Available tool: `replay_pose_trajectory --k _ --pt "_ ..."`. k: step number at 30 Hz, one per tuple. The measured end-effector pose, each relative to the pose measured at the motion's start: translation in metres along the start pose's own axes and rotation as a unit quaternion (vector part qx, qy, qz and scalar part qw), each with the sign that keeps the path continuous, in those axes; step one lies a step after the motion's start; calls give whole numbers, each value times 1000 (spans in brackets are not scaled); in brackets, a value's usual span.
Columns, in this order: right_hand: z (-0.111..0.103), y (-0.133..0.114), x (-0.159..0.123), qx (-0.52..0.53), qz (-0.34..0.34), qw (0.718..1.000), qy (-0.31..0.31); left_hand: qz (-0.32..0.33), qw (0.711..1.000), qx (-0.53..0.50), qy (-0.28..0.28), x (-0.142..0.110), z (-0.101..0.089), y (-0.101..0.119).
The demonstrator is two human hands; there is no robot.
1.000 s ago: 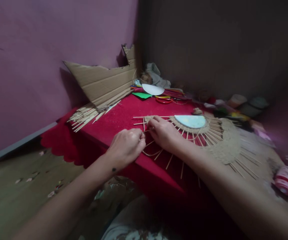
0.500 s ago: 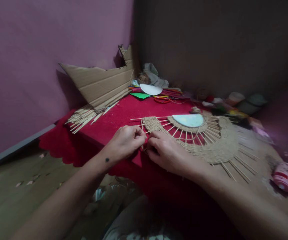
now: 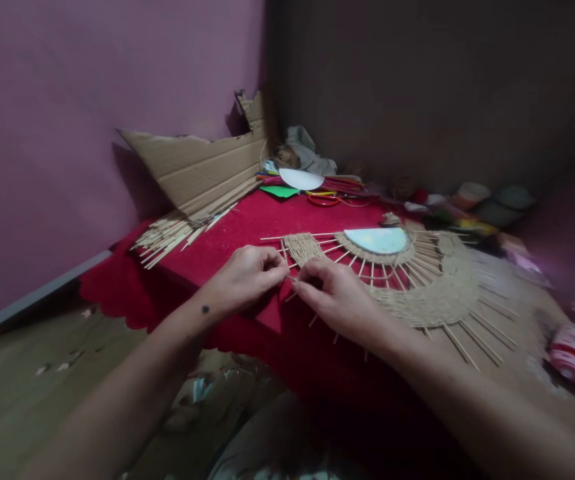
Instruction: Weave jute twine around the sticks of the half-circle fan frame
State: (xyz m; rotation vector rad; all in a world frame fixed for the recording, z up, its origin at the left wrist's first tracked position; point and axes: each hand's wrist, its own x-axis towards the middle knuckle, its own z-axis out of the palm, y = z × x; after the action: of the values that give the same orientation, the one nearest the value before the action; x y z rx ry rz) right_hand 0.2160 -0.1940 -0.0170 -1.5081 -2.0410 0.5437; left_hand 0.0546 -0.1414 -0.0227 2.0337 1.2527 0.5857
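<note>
A half-round weaving of jute twine [image 3: 430, 300] lies on the table, built on thin wooden sticks that fan out from a pale blue half-disc [image 3: 376, 241]. My left hand [image 3: 253, 275] is at the weaving's left end, thumb and forefinger pinched on what looks like the twine. Close beside it, my right hand [image 3: 337, 293] pinches a short stretch of the same strand, fingertips near the stick ends. Both hands are closed. My right hand covers part of the woven band, and the exact grip of the fingers is hard to make out.
Loose sticks [image 3: 167, 233] lie left beneath a leaning cardboard sheet [image 3: 202, 167]. Behind are a white half-disc [image 3: 301, 179], red-handled scissors [image 3: 323, 199] and a twine ball [image 3: 287, 158]. A pink object [image 3: 574, 353] stands at the right. The red cloth [image 3: 192, 267] hangs over the table edge.
My right hand has turned and lifted slightly, its fingers now extended into a pinch nearer my left fingertips. My left hand has shifted a little to the left. The weaving stays almost still.
</note>
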Motion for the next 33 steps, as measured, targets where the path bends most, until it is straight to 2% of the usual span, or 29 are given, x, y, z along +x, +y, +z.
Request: replay_pose_trajectory --k 3,5,7,10,13,18,23,27,28,29,31,33 --pt "-12 8 2 -67 38 997 7 69 986 109 102 9 -11 -10" --pt "-19 15 3 -134 65 989 -7 104 967 184 144 20 -18 -20" --pt "-24 22 3 -171 86 981 -31 125 952 245 137 35 -24 -31" --pt "-33 28 -1 -176 81 979 -60 154 941 294 70 56 -28 -39" --pt "-39 33 -7 -158 60 984 -63 164 940 298 17 69 -26 -35" --pt "-39 38 -18 -121 19 989 -82 166 947 276 5 76 -18 -24" --pt "-38 39 -21 -125 8 988 -89 162 950 265 40 76 -14 -31" --pt "-40 38 -21 -119 -3 989 -87 215 942 216 144 61 -12 -27" --pt "-40 38 -22 -117 -8 990 -85 230 941 195 154 54 -11 -23" --pt "-41 38 -22 -115 -13 990 -84 243 944 171 143 47 -10 -18" --pt "-41 37 -22 -114 -21 989 -88 267 952 135 67 33 -5 -7" --pt "-41 37 -23 -118 -26 988 -95 302 946 119 2 22 2 1"
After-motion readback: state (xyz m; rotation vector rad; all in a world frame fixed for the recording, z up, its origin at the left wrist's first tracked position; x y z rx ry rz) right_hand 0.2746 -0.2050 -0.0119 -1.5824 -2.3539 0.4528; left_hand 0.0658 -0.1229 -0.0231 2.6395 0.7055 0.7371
